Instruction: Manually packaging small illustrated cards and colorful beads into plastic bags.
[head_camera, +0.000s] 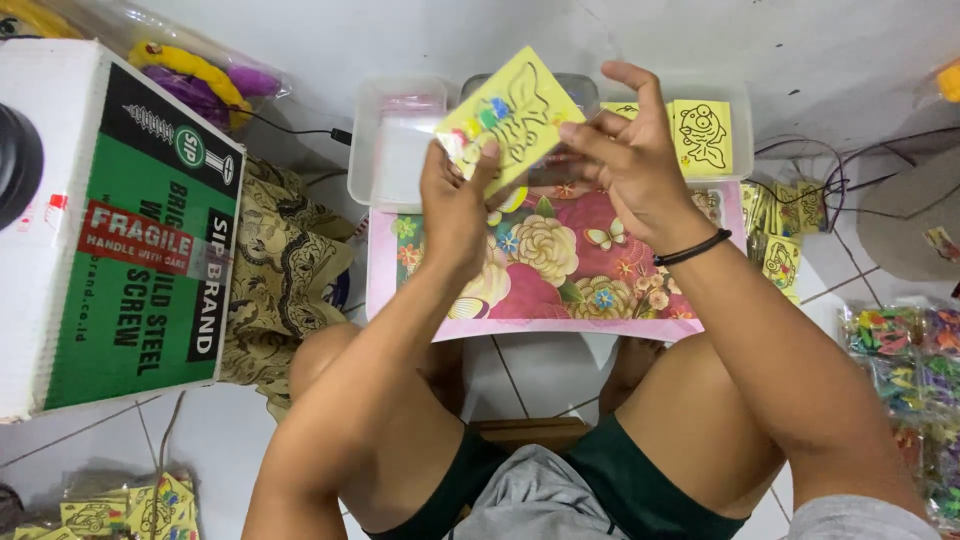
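A yellow card (515, 110) with a black line drawing and small coloured dots near one corner is held up in the air between both hands, above a flowered mat (560, 270). It is tilted, its long axis running from lower left to upper right, with the drawn face toward the camera. The left hand (455, 205) pinches the card's lower left corner, thumb pressed on the front beside the coloured dots. The right hand (625, 150) meets the card's right edge with its fingers loosely spread, the index finger raised above the others; how firmly it grips cannot be told. A black band (692, 249) circles the right wrist.

Behind the card stand clear plastic tubs (400, 140), partly hidden by the hands, and one of them holds another yellow card with a fish drawing (702, 135). More yellow cards (780, 230) lie stacked just right of the mat. Packets of coloured bits (905, 360) sit on the floor at the far right. To the left stands a green and white cardboard box (130, 240), with patterned cloth (285, 270) between it and the mat.
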